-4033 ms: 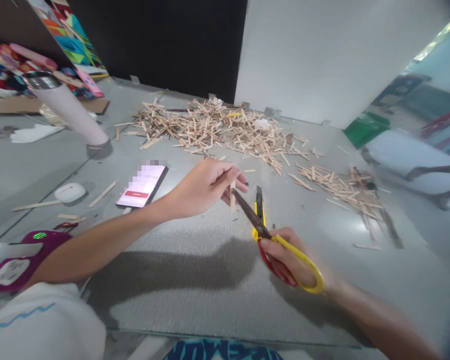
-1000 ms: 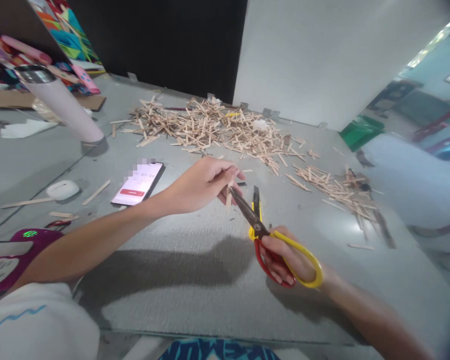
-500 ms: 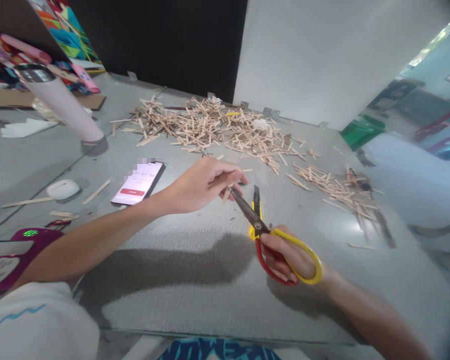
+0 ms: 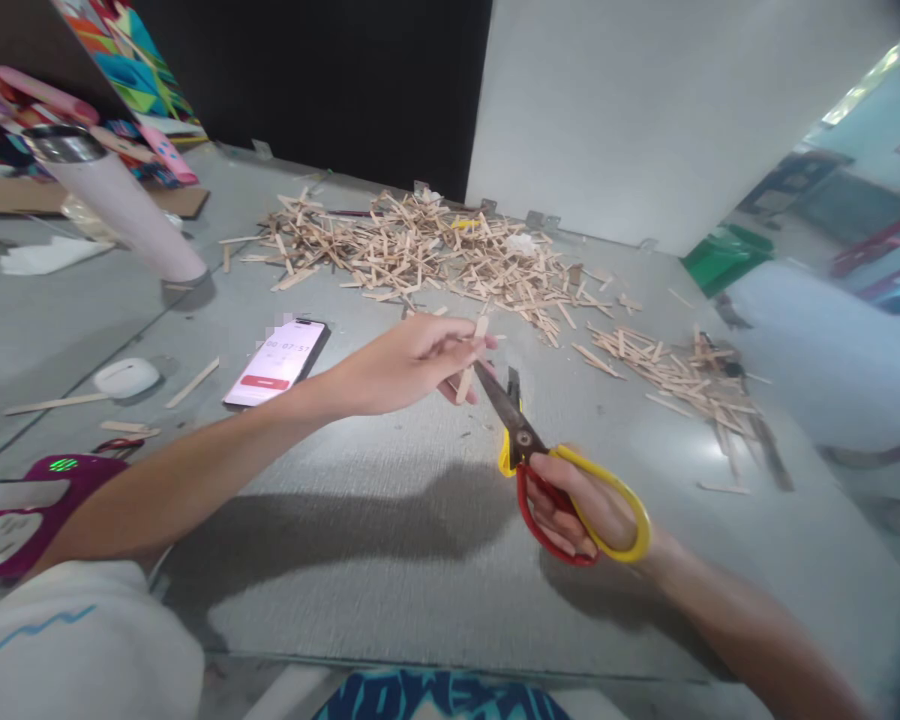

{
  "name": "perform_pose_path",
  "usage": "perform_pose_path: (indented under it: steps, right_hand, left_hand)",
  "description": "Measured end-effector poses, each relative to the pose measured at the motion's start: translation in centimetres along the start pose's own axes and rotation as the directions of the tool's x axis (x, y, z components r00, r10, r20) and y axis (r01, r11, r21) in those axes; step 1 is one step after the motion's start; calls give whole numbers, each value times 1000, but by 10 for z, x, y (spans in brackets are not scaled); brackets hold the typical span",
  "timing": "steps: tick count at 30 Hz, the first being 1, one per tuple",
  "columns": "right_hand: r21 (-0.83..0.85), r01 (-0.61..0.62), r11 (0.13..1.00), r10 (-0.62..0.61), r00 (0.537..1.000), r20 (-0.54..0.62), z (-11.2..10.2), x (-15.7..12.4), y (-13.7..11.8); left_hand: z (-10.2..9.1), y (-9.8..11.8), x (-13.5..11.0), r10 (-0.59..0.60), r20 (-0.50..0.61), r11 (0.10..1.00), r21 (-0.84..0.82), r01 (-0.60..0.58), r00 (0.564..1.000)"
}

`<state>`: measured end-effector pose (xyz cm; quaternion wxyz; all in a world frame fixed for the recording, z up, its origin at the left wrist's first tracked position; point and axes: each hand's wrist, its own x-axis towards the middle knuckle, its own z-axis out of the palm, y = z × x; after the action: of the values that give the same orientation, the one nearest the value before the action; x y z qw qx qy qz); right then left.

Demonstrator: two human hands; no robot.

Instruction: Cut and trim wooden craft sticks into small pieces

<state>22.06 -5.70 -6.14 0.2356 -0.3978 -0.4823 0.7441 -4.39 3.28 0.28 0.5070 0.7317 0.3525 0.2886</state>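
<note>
Near the middle of the table, my left hand (image 4: 412,365) pinches a small flat wooden stick (image 4: 465,383), which stands tilted between thumb and fingers. My right hand (image 4: 581,505) grips scissors (image 4: 523,438) with one red and one yellow handle loop. The blades look nearly closed, and their tips sit just right of the stick; whether they touch it I cannot tell. Partly hidden under the scissors lies a yellow box cutter (image 4: 507,455). Beyond both hands spreads a large heap of wooden sticks (image 4: 412,250).
A phone (image 4: 277,362) lies left of my left hand, with a white earbud case (image 4: 127,377) farther left. A pale tumbler (image 4: 124,205) stands behind them. More sticks (image 4: 667,370) form a smaller pile at right. Dark and white panels rise behind the table (image 4: 330,590).
The stick in my left hand now stands more upright and shows more of its length. The scissors' tips have shifted slightly right, away from the fingers.
</note>
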Motion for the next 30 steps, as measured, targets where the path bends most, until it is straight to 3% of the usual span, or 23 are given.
perform_pose_path:
  steps: [5,12,20,27,30]
  right_hand:
    - [56,-36,998,33,998,46,-1,-5,-10]
    - [98,-59,993,56,998,39,-2,-9,-15]
    - [104,-48,993,44,998,35,-1,-7,-14]
    - [25,-5,1000,5,1000,15,-1,-8,-12]
    - [8,32,999,-32,999,2,-2,-7,-10]
  left_hand:
    - [-1,1,-3,15,68,999,39,-18,998]
    - [-4,3,-6,76,32,991,111,-79,997]
    - [1,5,-9,-7,-79,992,123,16,997]
    - [-4,2,-10,143,-240,914,404,-35,960]
    - [-6,7,-11,86,-228,934,357,1,970]
